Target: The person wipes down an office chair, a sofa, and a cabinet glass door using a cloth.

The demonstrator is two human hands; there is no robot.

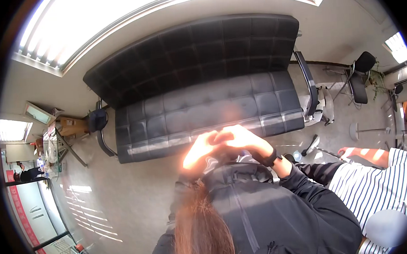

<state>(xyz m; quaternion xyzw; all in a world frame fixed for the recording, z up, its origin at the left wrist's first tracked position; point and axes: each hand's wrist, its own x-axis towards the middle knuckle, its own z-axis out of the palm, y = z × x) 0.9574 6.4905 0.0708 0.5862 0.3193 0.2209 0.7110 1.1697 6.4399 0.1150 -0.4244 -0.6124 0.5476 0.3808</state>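
My left hand (198,151) and my right hand (250,141) meet in front of my waist, above the front edge of the sofa. The fingers of both are curled in and touch at the middle. Strong sunlight washes out the left one, and whatever may lie between the fingers is hidden. A black band (271,158) circles my right wrist. Just below the hands is the front of my dark jacket (256,202), with long hair (201,227) hanging over it.
A black tufted sofa (203,111) stands ahead against the wall. At right, a person in a striped shirt (374,178) has a hand (350,152) by a thin pole. Beyond are a pale bag (324,106) and a black chair (358,86). A dark cap (98,120) hangs at the left armrest.
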